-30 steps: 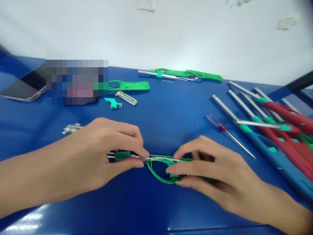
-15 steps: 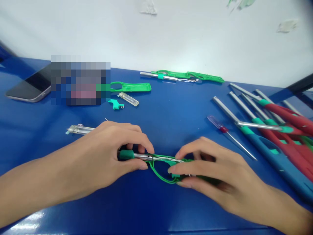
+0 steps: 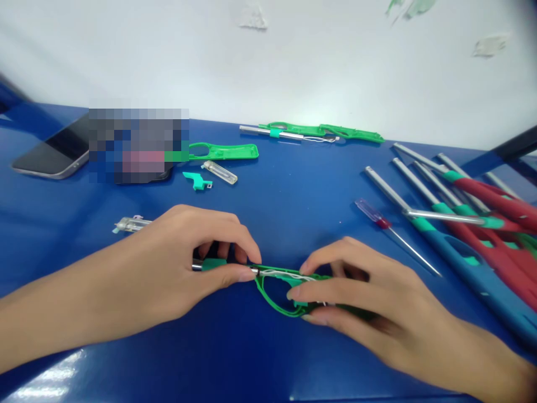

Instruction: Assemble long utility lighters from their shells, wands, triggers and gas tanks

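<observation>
Between thumb and fingers, my left hand [image 3: 197, 263] grips a metal tube [image 3: 197, 265] with a green collar [image 3: 213, 263]. White wires [image 3: 285, 273] run from the tube's end along a green plastic casing [image 3: 272, 302] with an oval opening. My right hand [image 3: 356, 291] holds the casing's right part, its fingers around the edges and on a teal trigger piece [image 3: 296, 291]. The far end of the casing is hidden under my right hand.
A clear lighter body [image 3: 132, 224] lies beyond my left wrist, another [image 3: 221, 172] farther back near a teal piece [image 3: 197, 181]. A screwdriver [image 3: 381, 222] and several long lighters [image 3: 474, 257] lie right. A phone [image 3: 54, 151] is far left.
My left hand has shifted slightly left along the tube, its thumb now covering more of the metal near the casing. My right hand has barely moved.
</observation>
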Demonstrator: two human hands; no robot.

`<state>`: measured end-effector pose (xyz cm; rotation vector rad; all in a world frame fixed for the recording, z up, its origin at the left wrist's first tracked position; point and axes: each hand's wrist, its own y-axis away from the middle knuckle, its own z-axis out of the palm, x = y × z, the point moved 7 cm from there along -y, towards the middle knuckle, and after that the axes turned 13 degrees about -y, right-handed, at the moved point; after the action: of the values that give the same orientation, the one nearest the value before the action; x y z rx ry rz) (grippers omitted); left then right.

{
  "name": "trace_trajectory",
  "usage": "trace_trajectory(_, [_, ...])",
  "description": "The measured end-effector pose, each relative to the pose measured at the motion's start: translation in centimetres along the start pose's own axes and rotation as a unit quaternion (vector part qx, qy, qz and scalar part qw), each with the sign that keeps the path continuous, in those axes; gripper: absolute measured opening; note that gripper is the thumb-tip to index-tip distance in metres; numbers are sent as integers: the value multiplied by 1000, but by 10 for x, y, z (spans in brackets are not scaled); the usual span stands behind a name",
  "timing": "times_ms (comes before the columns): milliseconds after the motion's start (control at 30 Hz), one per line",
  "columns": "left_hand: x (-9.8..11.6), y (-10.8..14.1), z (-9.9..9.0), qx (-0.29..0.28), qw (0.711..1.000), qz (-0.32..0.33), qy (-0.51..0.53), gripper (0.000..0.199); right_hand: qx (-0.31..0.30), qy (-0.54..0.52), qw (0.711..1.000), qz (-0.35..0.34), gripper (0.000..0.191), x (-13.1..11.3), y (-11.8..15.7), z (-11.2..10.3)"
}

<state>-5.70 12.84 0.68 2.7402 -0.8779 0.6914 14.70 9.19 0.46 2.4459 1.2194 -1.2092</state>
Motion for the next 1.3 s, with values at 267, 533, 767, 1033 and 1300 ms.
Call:
trace_trajectory(267, [2, -2, 5, 9, 999, -36, 37, 10, 4, -5, 1000, 1, 17, 0, -1, 1])
trace_trajectory(533, [6, -6, 5, -5, 998, 25, 49, 10, 7, -2, 1000, 0, 18, 0, 0, 0])
trace_trajectory(767, [19, 9, 0, 80, 984, 137, -77, 25, 10, -3, 1000, 3, 19, 1, 2, 1])
trace_trajectory(1033, [16, 11, 1, 34, 993, 77, -77, 25, 9, -1, 1000, 3, 18, 1, 1, 0])
trace_trajectory(1300, [19, 11, 1, 51, 994, 59, -72, 30, 13, 3, 1000, -7, 17, -1, -1, -1])
